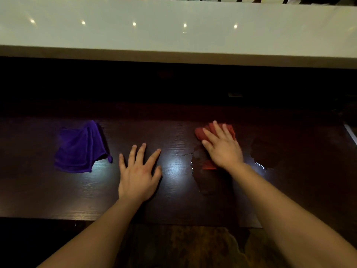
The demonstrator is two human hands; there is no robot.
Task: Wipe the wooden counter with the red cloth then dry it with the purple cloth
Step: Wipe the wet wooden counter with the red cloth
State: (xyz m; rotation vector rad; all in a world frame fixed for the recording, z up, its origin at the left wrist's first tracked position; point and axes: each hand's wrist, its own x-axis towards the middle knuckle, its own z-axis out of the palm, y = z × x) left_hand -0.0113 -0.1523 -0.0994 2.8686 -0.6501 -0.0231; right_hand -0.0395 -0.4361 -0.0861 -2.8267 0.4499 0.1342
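Observation:
The dark wooden counter (58,194) runs across the middle of the view. My right hand (222,147) lies flat on the red cloth (201,133) at the centre right, pressing it onto the wood. Red fabric shows beyond my fingertips and a small piece under my wrist. Wet streaks (190,163) glisten beside and below the cloth. My left hand (138,175) rests flat on the counter with fingers spread and holds nothing. The purple cloth (81,149) lies crumpled on the counter, left of my left hand and apart from it.
A raised pale countertop ledge (173,29) runs along the far side above a dark recess. The wooden counter's near edge (58,218) is close to my body, with patterned floor (183,246) below. A light strip (350,132) shows at the far right.

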